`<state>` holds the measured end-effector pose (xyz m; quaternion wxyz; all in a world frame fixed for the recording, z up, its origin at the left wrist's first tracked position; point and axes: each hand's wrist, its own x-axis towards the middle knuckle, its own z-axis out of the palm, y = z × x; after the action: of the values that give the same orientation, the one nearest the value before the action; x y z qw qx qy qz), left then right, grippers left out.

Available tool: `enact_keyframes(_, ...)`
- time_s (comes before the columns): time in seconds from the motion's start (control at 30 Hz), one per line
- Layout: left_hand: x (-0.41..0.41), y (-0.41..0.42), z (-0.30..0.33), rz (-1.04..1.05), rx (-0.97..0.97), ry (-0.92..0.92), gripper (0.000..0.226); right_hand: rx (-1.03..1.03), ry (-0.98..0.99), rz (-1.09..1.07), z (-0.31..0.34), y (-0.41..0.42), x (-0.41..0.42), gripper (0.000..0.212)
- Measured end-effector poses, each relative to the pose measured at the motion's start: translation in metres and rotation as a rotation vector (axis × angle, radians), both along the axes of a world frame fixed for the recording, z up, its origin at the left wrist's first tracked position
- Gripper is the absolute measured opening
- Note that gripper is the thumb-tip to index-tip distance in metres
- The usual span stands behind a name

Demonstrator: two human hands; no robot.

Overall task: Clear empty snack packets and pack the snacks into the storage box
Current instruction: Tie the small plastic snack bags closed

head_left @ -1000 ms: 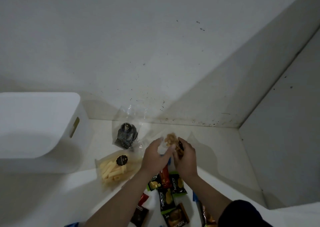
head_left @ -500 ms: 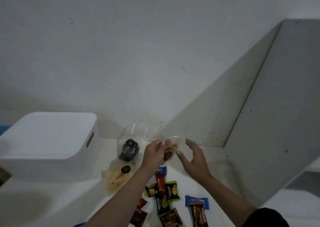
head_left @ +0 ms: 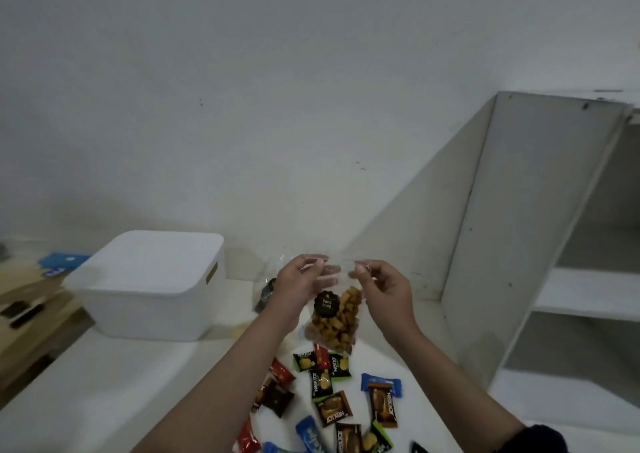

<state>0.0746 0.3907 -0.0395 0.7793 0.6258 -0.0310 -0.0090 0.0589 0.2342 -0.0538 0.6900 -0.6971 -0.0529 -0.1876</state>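
Note:
I hold a clear snack bag (head_left: pixel 335 317) of golden-brown pieces with a round black label up in the air by its top edge. My left hand (head_left: pixel 297 286) pinches the top left corner and my right hand (head_left: pixel 384 284) pinches the top right. The white storage box (head_left: pixel 152 283) with its lid on stands to the left on the white table (head_left: pixel 104 383). Several small wrapped snack packets (head_left: pixel 332 393) lie on the table below the bag. A dark packet in clear wrap (head_left: pixel 266 293) sits partly hidden behind my left wrist.
A white shelf unit (head_left: pixel 526 245) stands at the right with open compartments. A wooden surface (head_left: pixel 24 310) with dark objects and a blue item (head_left: pixel 64 261) lies beyond the table's left edge. The white wall rises behind.
The bag has been lifted and now hangs upright between both hands; the right hand has taken hold of its top corner. The camera has tilted, showing more of the box and shelf.

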Motion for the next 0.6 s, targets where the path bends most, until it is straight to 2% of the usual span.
enact_keyframes(0.4,-0.059,-0.037,-0.002,-0.052,-0.086,0.038,0.020,0.096,0.033,-0.054,0.003,-0.034,-0.059,0.016)
enact_keyframes(0.6,-0.062,-0.057,-0.006,0.023,-0.053,0.075,0.020,0.122,0.031,-0.047,-0.001,-0.050,-0.067,0.019)
